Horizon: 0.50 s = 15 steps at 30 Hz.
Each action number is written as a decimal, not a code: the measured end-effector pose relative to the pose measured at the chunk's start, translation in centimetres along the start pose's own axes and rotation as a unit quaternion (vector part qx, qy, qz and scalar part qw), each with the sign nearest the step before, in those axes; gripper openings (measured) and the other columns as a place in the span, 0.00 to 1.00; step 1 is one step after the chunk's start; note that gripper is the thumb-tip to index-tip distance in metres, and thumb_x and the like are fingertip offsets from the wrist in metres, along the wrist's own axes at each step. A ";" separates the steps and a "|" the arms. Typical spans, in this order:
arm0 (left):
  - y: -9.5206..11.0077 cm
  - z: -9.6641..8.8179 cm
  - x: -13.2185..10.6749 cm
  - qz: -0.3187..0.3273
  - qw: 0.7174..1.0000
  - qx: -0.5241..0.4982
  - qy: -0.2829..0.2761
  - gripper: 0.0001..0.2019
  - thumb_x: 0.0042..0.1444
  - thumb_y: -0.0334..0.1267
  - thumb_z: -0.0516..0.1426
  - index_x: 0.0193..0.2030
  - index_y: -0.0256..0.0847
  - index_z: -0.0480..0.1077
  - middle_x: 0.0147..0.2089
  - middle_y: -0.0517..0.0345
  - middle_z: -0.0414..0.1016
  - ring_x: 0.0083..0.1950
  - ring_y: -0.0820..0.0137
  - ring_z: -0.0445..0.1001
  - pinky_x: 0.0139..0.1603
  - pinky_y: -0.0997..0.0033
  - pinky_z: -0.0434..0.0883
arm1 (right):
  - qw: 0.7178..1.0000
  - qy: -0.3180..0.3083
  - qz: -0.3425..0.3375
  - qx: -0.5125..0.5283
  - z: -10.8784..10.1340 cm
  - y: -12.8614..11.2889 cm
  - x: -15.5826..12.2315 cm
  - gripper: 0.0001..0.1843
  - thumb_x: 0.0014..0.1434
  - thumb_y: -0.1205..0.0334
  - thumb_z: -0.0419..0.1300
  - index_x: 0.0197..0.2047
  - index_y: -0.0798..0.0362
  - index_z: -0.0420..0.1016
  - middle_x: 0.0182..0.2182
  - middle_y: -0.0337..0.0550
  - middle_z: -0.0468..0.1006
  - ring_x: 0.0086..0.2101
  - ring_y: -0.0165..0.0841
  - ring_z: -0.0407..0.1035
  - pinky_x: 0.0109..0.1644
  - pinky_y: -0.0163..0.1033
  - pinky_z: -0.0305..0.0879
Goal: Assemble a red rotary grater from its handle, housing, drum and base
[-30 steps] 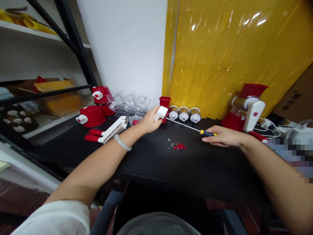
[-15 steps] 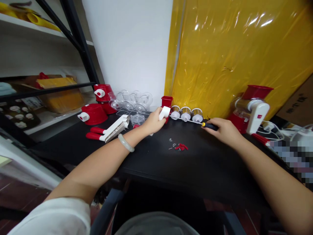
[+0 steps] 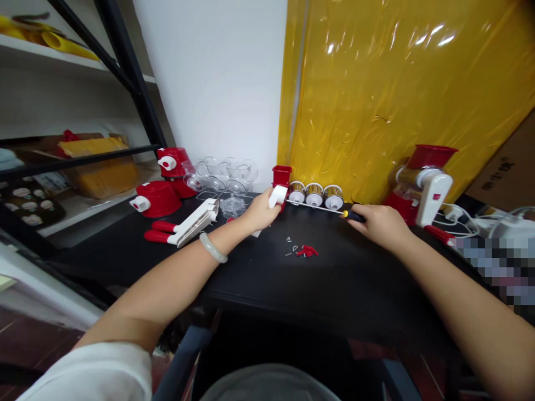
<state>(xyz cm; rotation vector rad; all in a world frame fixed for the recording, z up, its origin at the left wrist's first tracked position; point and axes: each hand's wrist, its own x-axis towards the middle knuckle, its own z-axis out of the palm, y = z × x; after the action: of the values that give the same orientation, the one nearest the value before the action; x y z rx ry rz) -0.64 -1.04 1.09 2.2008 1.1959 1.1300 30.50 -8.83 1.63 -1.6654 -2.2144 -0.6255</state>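
My left hand [image 3: 259,211] is closed around a white plastic part [image 3: 278,195], its rounded end showing above the fingers. In my right hand [image 3: 378,223] is a long screwdriver [image 3: 321,208] with a black and yellow handle. Its thin shaft points left, and the tip meets or almost meets the white part. Small red pieces [image 3: 307,251] and several tiny metal bits [image 3: 289,239] lie on the black table below the hands. Behind the shaft, metal grater drums [image 3: 314,194] stand in a row, with a red hopper [image 3: 281,175] at their left.
White crank handles with red grips [image 3: 188,224] lie at left, near red grater bases [image 3: 156,199] and clear plastic parts [image 3: 225,175]. An assembled red-and-white grater [image 3: 430,184] stands at right beside white cables [image 3: 463,220]. A shelf rack [image 3: 137,89] borders the left side.
The view has shifted slightly. Both hands keep their grips, with the screwdriver still held against or near the white part; little else differs.
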 end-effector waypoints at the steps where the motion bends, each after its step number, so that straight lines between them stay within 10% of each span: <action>1: 0.1 -0.1 0.0 0.008 1.000 0.013 0.004 0.12 0.52 0.31 0.53 0.45 0.38 0.66 0.33 0.55 0.74 0.30 0.67 0.74 0.30 0.68 0.71 | 1.000 -0.007 0.005 0.012 0.1 0.1 0.0 0.14 0.59 0.50 0.54 0.37 0.49 0.75 0.29 0.45 0.79 0.26 0.36 0.70 0.28 0.36 0.52; 15: -0.2 -1.3 0.4 0.093 0.990 0.100 0.033 0.14 0.52 0.32 0.54 0.47 0.38 0.66 0.38 0.52 0.76 0.38 0.62 0.74 0.40 0.64 0.70 | 0.952 -0.126 -0.009 0.280 0.0 -0.4 0.4 0.23 0.56 0.39 0.56 0.28 0.52 0.73 0.21 0.37 0.70 0.22 0.29 0.62 0.27 0.35 0.56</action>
<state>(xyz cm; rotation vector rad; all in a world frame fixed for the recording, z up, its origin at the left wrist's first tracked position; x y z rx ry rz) -1.66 -0.65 1.87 2.4867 1.1968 1.2102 30.01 -8.54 1.73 -1.4785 -2.2801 0.2230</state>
